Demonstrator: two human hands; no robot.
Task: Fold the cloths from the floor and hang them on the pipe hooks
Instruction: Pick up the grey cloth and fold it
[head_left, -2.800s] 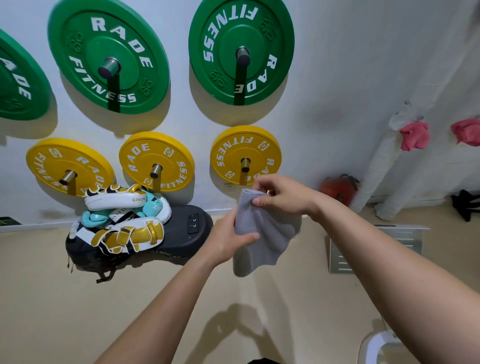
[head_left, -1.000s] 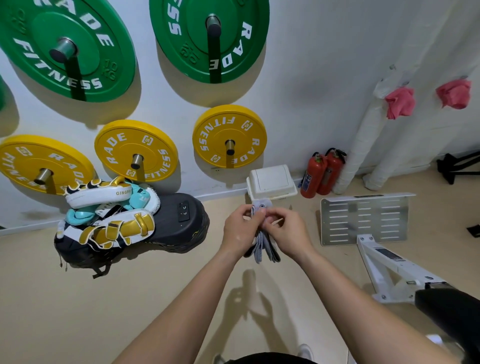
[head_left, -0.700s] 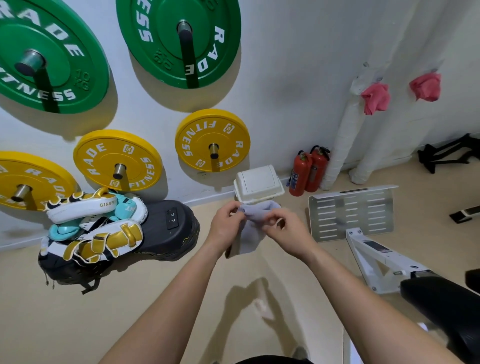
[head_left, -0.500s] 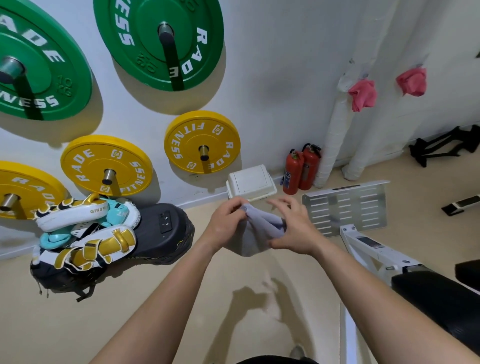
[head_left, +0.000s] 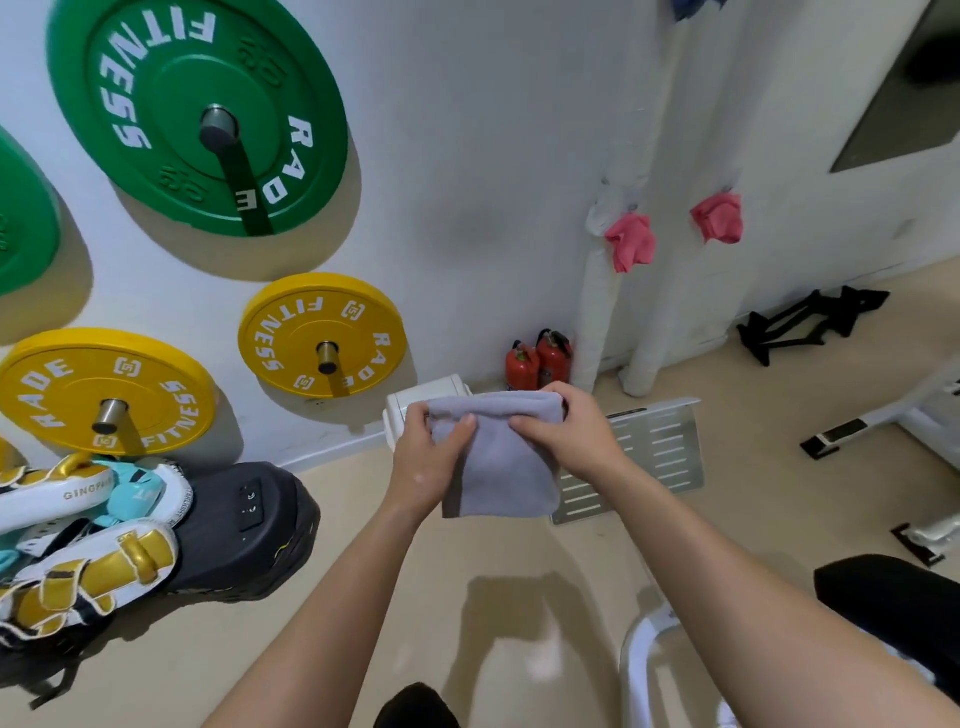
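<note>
Both arms outstretched — left hand (head_left: 426, 457) and right hand (head_left: 576, 431) pinch the cloth (head_left: 498, 478), fingers (head_left: 527, 425) curled.

1. The grey cloth (head_left: 498, 462), at frame centre, is folded into a neat rectangle. It hangs in the air from its upper edge, pinched at the top corners by the left hand (head_left: 426, 457) and the right hand (head_left: 576, 436).
2. Two pink cloths hang bunched at upper right, the first pink cloth (head_left: 629, 244) on the left white pipe (head_left: 597, 312) and the second pink cloth (head_left: 718, 218) on the right white pipe (head_left: 665, 291).
</note>
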